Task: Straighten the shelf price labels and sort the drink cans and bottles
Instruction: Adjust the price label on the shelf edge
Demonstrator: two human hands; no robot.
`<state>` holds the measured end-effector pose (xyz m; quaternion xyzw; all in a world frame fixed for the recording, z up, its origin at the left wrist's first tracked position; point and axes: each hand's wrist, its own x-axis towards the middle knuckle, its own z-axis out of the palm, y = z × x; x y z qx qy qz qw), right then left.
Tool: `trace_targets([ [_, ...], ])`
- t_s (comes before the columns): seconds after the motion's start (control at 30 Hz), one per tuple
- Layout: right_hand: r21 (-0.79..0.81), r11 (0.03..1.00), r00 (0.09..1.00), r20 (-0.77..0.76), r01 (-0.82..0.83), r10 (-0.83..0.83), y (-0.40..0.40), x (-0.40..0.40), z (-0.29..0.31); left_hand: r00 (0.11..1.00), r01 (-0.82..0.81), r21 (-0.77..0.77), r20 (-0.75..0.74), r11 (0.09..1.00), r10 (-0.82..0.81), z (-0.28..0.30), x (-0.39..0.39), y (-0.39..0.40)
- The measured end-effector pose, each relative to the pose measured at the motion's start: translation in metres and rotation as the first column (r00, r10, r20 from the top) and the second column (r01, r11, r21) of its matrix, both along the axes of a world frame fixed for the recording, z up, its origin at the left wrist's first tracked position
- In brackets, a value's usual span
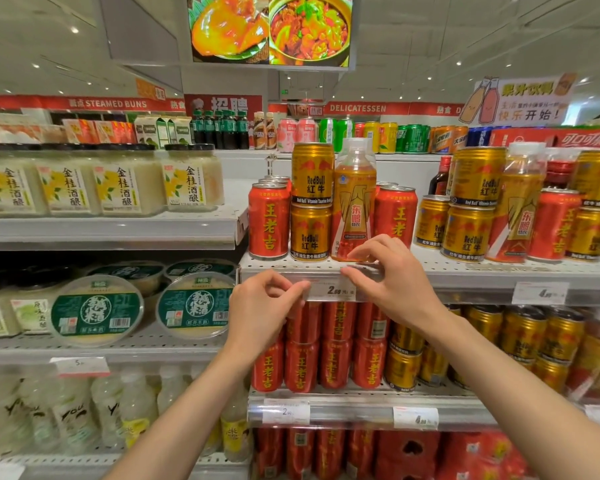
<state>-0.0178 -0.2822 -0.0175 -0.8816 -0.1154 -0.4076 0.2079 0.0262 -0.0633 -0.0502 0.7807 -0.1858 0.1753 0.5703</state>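
Note:
A white price label [335, 290] reading 2.00 sits in the front rail of the top drink shelf [465, 268]. My left hand [262, 308] pinches the label's left end. My right hand [392, 277] pinches its upper right edge. Right above the label stand a red herbal-tea can [269, 221], two stacked gold Red Bull cans [311, 202] and an orange drink bottle [354, 199]. Another price label [539, 293] sits further right on the same rail.
More red and gold cans fill the shelf below [336, 344], with two labels [286, 411] on its rail. Jars of rice wine [125, 181] and round tubs [96, 310] occupy the left shelving. Gold cans and a second orange bottle [515, 206] stand at the right.

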Motion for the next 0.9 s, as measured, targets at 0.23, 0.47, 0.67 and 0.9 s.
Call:
trace_targets([
  [0.23, 0.095, 0.981, 0.985, 0.015, -0.171, 0.171, 0.023, 0.011, 0.055, 0.998, 0.032, -0.023, -0.047, 0.999, -0.033, 0.005, -0.004, 0.002],
  [0.47, -0.122, 0.968, 0.973, 0.051, -0.218, 0.226, 0.072, 0.037, 0.104, 0.999, 0.015, 0.014, -0.039, 1.000, -0.015, 0.007, -0.003, 0.004],
  [0.67, -0.287, 0.955, 0.995, -0.080, -0.074, 0.053, 0.100, 0.055, 0.118, 0.998, 0.008, 0.026, -0.064, 1.000, -0.006, 0.006, 0.002, 0.003],
  [0.9, -0.185, 0.980, 0.992, -0.115, -0.071, 0.050, 0.099, 0.057, 0.114, 0.999, 0.010, 0.045, -0.048, 0.999, -0.008, 0.005, 0.003, 0.004],
])
